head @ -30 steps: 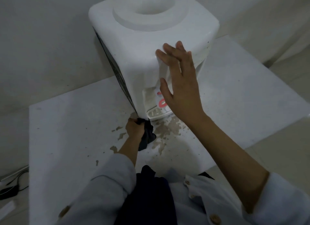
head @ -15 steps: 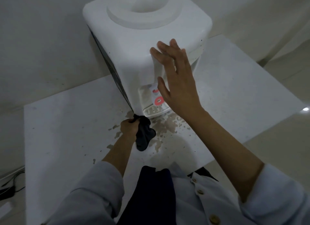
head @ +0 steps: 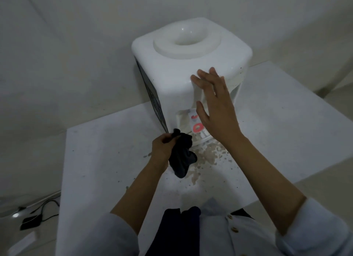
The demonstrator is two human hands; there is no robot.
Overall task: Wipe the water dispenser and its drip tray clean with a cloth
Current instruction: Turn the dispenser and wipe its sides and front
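The left hand (head: 162,146) has drawn back from the foot of the dispenser (head: 183,68). A second ago its knuckles and the dark cloth (head: 182,156) were tucked against the dispenser's lower front corner. Now the hand is a little out from that corner and higher, so most of the cloth hangs free below the fist, over the bench (head: 107,160). The fingers are curled tight on the cloth's upper end, with a small tuft poking out above them near the corner. Whether the tuft touches the casing cannot be told.

The right hand (head: 214,105) has barely changed. Its fingers are straight and spread, the fingertips lie on the dispenser's upper front edge, and the palm hovers in front of the tap recess. It holds nothing and seems to steady the unit.

The dispenser stands at the back of the bench. Its drip tray (head: 202,138) juts from the base just right of the cloth and is partly hidden by the right wrist. Brown splashes (head: 208,156) lie spread on the bench in front of the tray, and the tap recess looks stained.

The pull-back reads as a pause between strokes or a regrip of the cloth, not an ending. The tray, the recess and the splashed bench look unwiped, so much of the task appears to remain.
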